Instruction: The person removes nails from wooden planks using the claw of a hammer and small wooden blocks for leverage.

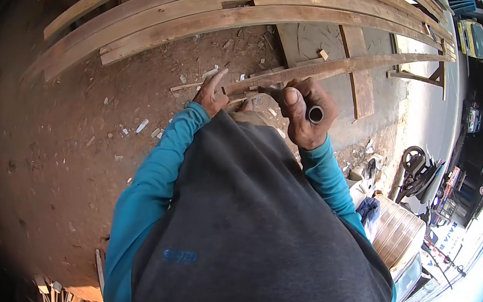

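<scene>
My right hand [311, 111] is closed around a tool with a hollow, round handle end [315, 114]. The tool's dark, narrow part points left toward a long wooden beam [335, 68]. At the beam's left end, my left hand [212, 95] has its fingers apart, with the fingertips up beside the wood; whether it touches the beam is hard to tell. A small notch shows in the beam near that end. Part of a foot shows below the beam, between the hands.
Long planks [187, 27] lie across the top. A flat board [358, 73] crosses beneath the beam at the right. Wood chips [142, 126] are scattered on the dirt ground. A motorcycle [420, 172] and a plastic container [396, 231] are at the lower right.
</scene>
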`<action>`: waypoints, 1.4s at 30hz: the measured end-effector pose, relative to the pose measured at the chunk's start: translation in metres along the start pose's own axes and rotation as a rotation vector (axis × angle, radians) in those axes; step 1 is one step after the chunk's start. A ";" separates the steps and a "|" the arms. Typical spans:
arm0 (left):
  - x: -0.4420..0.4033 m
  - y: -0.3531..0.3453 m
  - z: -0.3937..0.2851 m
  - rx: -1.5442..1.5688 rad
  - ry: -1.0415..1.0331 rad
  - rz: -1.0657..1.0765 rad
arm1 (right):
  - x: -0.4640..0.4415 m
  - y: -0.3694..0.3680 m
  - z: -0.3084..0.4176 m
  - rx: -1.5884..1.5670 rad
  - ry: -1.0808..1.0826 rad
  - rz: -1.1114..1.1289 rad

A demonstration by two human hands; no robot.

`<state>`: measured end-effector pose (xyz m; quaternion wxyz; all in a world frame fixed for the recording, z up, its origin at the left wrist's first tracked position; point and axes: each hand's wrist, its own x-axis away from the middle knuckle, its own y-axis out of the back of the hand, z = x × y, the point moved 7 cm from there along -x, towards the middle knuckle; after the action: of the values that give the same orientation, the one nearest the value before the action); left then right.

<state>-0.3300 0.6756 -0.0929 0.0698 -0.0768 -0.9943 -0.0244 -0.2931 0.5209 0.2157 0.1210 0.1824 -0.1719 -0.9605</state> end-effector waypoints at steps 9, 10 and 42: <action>0.003 -0.033 -0.018 -0.480 -0.016 0.048 | 0.011 0.006 -0.011 -0.215 -0.050 -0.103; 0.002 -0.035 -0.019 -0.480 -0.026 0.058 | 0.014 0.022 -0.024 -0.357 -0.129 -0.181; 0.001 -0.044 -0.039 -0.834 -0.118 -0.115 | -0.045 0.092 -0.082 -0.646 -0.309 -0.238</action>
<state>-0.3328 0.6299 -0.0556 -0.0257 -0.0439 -0.9042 -0.4240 -0.2053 0.4270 0.1924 0.0322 0.0068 0.1459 -0.9888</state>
